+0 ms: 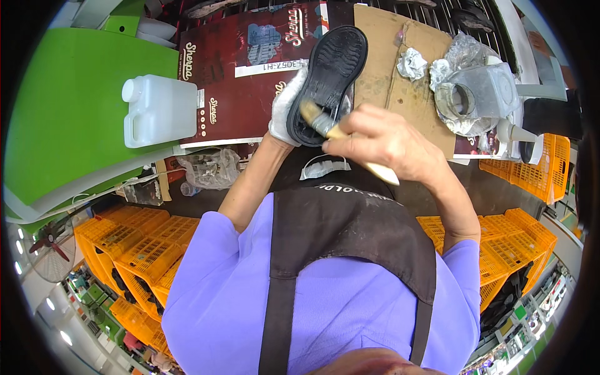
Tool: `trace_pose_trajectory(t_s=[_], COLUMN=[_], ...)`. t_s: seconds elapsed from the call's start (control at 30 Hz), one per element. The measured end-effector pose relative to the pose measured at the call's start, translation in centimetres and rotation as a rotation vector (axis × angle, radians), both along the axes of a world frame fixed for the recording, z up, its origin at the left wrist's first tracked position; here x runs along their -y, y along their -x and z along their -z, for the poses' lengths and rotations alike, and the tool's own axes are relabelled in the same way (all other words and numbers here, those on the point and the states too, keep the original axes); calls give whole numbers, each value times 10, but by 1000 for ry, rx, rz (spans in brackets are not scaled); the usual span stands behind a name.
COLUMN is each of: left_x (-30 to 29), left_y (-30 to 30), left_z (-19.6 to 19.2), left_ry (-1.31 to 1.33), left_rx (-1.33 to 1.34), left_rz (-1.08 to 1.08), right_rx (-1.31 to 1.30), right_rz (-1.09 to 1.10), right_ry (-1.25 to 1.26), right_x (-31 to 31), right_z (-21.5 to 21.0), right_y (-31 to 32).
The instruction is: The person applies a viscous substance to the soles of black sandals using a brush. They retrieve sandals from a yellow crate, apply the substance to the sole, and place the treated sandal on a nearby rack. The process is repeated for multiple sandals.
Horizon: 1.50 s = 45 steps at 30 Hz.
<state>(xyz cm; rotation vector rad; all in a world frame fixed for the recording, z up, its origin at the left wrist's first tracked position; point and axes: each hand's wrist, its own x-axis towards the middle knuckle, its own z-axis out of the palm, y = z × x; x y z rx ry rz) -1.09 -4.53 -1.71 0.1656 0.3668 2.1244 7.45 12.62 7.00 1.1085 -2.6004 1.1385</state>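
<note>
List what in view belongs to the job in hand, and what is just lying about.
In the job:
black shoe sole, held in the gloved left hand
brush, held in the bare right hand, bristles over the sole

Apparently just lying about:
white jug
crumpled white wad
orange crates
open translucent container, though its use can't be told

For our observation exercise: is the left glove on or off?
On: the white glove covers the left hand, its edge ending at the bare wrist.

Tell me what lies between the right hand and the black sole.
The head view shows a brush there, held in the right hand, bristles over the black sole.
</note>
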Motion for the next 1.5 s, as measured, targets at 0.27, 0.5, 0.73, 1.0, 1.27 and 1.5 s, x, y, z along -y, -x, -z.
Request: trace_pose_trajectory(t_s=[0.27, 0.5, 0.73, 1.0, 1.27, 1.5], left_x=[3, -3, 2, -7, -7, 0], left_y=[-2, 0, 3, -3, -1, -6], left_z=[3, 3, 4, -5, 3, -5], left_ry=[75, 68, 67, 50, -64, 216], left_rx=[46, 41, -34, 138, 86, 228], left_rz=[55, 28, 123, -24, 71, 284], right_rx=[313, 168, 464, 688, 911, 999], right_rz=[90, 137, 524, 629, 386, 55], right_ry=[467, 320, 725, 928, 744, 464], right_x=[-19, -3, -14, 6, 8, -9], right_z=[3, 4, 7, 25, 7, 0], right_y=[6, -4, -6, -7, -11, 15])
